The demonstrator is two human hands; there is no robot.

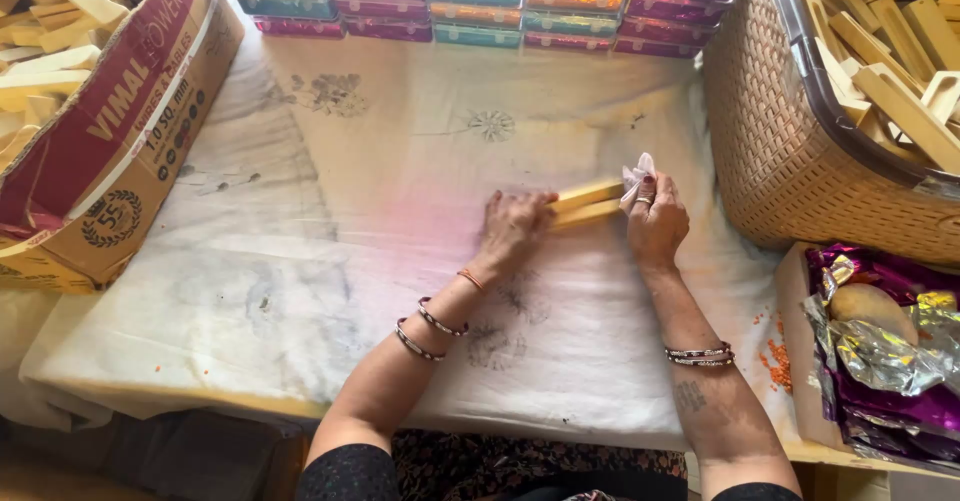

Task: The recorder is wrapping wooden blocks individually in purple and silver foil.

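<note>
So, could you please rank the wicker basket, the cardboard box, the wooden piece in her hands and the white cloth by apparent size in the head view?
1. Wicker basket and cardboard box: alike, both cropped.
2. Wooden piece.
3. White cloth.

Single view only, head-mounted, so nothing is shared with a second camera. It looks steeply down and forward over the wearer's forearms onto the cloth-covered table (330, 261). Mid-close range: both arms enter from the bottom edge, hands sit just right of frame centre. Far edge of frame reaches the stacked coloured boxes (480, 1). Left edge clips the cardboard carton (110, 151), right edge clips the woven basket (790, 161).
</note>
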